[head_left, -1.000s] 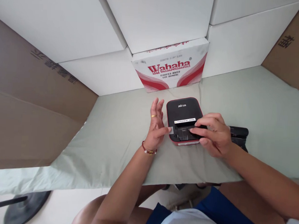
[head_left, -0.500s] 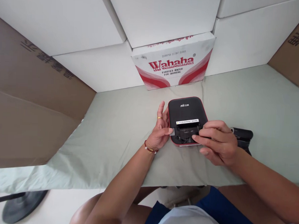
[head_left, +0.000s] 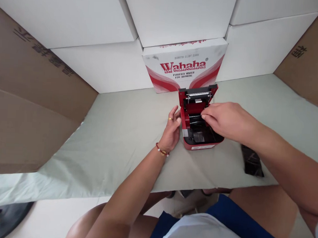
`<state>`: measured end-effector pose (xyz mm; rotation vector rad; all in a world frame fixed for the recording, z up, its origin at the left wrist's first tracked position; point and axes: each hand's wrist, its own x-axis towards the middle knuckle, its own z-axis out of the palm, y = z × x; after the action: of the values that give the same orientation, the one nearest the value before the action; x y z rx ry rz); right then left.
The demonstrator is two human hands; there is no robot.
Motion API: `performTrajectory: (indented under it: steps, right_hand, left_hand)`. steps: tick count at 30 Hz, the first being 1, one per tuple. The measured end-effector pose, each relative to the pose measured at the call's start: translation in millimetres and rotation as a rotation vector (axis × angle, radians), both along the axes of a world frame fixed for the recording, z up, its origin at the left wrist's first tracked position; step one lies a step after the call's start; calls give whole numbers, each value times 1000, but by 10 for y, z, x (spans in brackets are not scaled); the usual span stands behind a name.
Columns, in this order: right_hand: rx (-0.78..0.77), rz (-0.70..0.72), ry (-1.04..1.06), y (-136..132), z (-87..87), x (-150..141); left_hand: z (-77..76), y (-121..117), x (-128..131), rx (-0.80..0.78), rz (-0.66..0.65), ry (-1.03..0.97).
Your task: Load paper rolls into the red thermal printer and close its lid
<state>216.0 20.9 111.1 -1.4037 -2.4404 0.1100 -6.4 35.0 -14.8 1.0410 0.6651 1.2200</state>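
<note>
With right grip [head_left: 224, 120] fingertips bunched inside printer [head_left: 197, 144], cannot tell whether holding anything; steady printer with half-open left grip [head_left: 171, 132].

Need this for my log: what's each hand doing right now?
Left hand: open, beside the red printer.
Right hand: fingers at the dark roll inside; grip can't be told.

We shot from one head cam at 6 o'clock, pitched forward-down close over the table [head_left: 126, 131], Wahaha box [head_left: 185, 65] toward 1.
</note>
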Motion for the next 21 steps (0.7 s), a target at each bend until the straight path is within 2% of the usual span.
performTrajectory:
  steps: [2,5,9,12,15,18,21]
  right_hand:
    - [-29,-82,-144,239,-94,-120]
    - [-67,-140,-179,479,-279,-304]
    - [-58,-113,-148,572,-436,-410]
    - [-64,-109,-158,539,-433,-388]
    - [-70,-128,-161,374,-238,-313]
    - [-95,-74,-37,46,168,-105]
    - [-65,-35,154,-299,542,320]
  left_hand:
    - [-23,29,15,-32,16,16]
    - [-62,61,32,-25,29,21]
    - [-94,82,41,11,36,33]
    - [-101,94,46,10,40,24]
    - [-102,106,50,6,49,16]
    - [-106,118,54,12,55,19]
    - [-111,129,59,16,50,9]
